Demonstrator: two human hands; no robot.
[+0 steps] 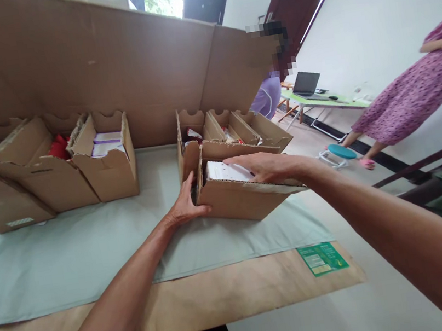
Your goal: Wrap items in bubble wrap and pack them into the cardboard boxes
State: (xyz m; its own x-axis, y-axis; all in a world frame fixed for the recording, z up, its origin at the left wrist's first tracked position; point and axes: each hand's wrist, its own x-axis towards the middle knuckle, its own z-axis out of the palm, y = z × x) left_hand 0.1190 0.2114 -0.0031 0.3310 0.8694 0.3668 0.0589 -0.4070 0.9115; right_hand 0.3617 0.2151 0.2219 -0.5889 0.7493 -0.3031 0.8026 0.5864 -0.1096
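A cardboard bin (247, 201) stands near the right end of the cloth-covered table. My left hand (187, 202) grips its left end, with the thumb along the front and the fingers partly hidden at the side. Inside the bin lies a white box (226, 171) with small dark marks on top. My right hand (266, 166) reaches over the bin's front wall, its fingers along the far side of the white box and its thumb nearer me. The palm and right part of the box's contents are hidden under that hand.
More cardboard bins (112, 173) stand at the left, with red and purple-white items inside. Smaller bins (240, 126) sit behind the gripped one. A tall cardboard panel (128, 74) rises behind. Two people, a laptop (306, 85) and a blue stool (341, 151) are beyond.
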